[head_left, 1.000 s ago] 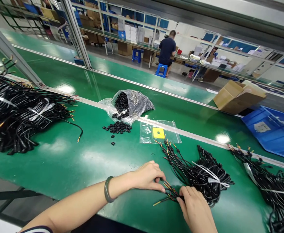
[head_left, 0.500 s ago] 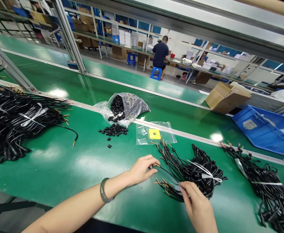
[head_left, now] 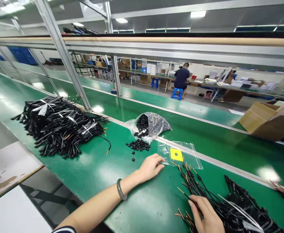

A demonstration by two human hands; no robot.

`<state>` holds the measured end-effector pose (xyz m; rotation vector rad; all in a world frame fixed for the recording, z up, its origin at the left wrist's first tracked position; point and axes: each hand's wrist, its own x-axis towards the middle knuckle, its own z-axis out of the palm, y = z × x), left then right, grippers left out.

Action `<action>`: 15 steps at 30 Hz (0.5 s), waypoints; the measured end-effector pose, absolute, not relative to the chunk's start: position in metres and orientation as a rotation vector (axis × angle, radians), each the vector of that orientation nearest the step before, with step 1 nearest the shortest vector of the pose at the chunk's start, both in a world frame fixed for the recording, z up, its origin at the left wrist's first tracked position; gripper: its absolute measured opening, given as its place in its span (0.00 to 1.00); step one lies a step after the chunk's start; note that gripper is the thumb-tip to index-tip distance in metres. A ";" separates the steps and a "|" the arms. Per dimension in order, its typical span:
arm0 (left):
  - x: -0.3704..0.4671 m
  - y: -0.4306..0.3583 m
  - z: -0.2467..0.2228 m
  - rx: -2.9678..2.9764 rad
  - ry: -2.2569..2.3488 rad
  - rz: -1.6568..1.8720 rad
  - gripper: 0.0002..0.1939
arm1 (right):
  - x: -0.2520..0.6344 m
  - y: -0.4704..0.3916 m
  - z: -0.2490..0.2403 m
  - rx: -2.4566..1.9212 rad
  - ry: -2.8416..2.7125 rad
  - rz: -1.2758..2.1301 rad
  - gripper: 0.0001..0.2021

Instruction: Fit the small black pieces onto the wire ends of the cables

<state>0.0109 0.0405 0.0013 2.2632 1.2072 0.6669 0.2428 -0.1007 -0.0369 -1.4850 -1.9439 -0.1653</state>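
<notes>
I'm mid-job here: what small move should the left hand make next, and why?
Probably reach for the nearest loose black piece: the left hand looks empty, with that piece lying close by on the green table, while the right hand holds a black cable with its end sticking out free.

Pretty sure this is a factory floor, the hand-assembly kind. There's a long green workbench (head_left: 88, 168) with metal posts (head_left: 61, 51) rising along it, a big heap of black cables (head_left: 64, 126) bundled with white ties (head_left: 71, 119), and a clear bag (head_left: 160, 124) spilling little black parts (head_left: 139, 145). Further back, a person (head_left: 181, 77) sits on a blue stool (head_left: 177, 94) at another long bench (head_left: 137, 72). Add the open cardboard box (head_left: 268, 121) and bright ceiling lights (head_left: 198, 14) up top.
</notes>
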 end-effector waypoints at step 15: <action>-0.054 0.091 0.008 2.399 1.931 0.195 0.04 | 0.234 -0.104 -0.057 -1.437 -1.769 0.108 0.09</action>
